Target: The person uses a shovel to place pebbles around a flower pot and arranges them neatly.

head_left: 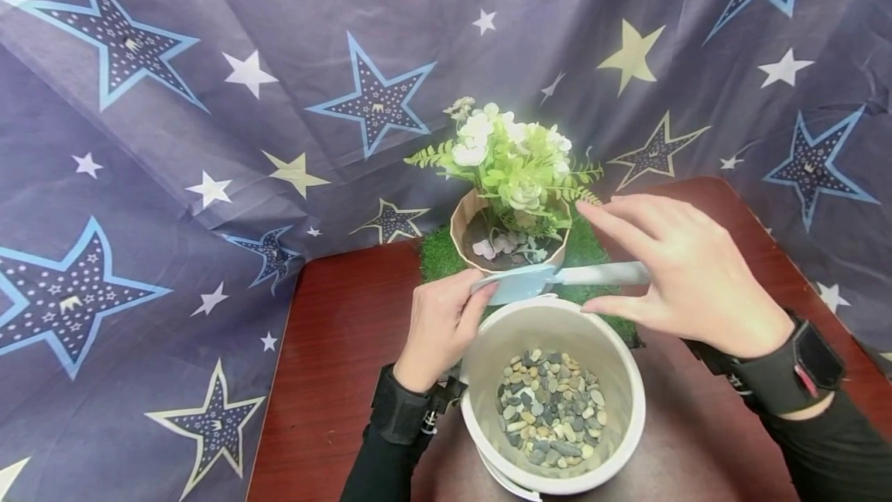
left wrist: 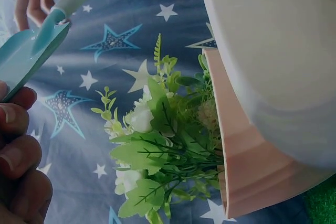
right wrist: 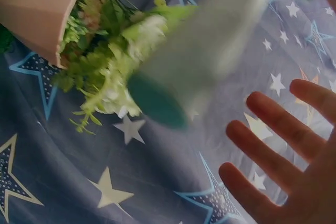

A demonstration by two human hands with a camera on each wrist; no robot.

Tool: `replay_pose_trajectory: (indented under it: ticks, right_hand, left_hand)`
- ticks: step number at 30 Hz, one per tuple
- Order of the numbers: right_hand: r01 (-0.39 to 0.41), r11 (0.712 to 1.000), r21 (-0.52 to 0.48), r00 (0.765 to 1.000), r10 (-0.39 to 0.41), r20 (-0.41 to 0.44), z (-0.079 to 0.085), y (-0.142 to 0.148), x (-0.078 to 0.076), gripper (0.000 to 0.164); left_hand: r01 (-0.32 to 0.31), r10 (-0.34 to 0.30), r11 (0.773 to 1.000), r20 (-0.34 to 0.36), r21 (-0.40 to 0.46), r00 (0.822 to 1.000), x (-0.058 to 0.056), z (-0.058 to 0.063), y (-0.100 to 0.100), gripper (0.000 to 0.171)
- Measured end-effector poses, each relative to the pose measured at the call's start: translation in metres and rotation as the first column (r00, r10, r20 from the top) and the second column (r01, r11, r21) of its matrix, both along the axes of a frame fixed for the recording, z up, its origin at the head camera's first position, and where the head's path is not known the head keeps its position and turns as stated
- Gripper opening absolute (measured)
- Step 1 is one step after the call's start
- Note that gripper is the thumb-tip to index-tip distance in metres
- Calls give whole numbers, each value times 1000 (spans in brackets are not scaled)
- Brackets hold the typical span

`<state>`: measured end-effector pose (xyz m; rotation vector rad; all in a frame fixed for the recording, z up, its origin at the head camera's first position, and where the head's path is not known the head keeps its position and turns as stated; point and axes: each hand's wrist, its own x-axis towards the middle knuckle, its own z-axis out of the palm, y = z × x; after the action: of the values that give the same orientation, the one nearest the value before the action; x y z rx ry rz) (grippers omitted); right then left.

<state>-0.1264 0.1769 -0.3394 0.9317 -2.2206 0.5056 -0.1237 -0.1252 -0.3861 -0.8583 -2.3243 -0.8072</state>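
Above the far rim of a white bucket, my left hand pinches the blade end of a light-blue hand trowel. The trowel's pale handle points right, toward my right hand. That hand has its fingers spread and thumb apart around the handle's end; in the right wrist view the fingers stand clear of the handle. Grey and tan pebbles cover the bucket's bottom. Just behind the trowel is a pinkish pot with white flowers and green leaves.
The pot stands on a square of artificial grass. Beneath everything is a red-brown table, its left edge running toward me. A purple star-patterned cloth hangs behind and beside the table. The bucket's handle lies against its near side.
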Motion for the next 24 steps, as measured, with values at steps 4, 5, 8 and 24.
replay_pose_trajectory:
  ticks: [4,5,8,24]
  right_hand:
    - [6,999,50,1000,-7,19,-16,-9,-4,83]
    - [10,998,67,1000,-12,28,-19,-11,-5,79]
    - [26,994,104,998,-32,61,-28,-15,-7,50]
    - [-11,993,120,996,1,90,-38,-12,-10,29]
  left_hand:
    - [14,-14,1000,-6,19,1000,0,0,1,28]
    - [22,-22,999,-5,32,1000,0,0,1,29]
    - [42,-42,997,-1,64,999,0,-1,1,31]
    - [-27,29,997,17,-65,999,4,1,-2,48]
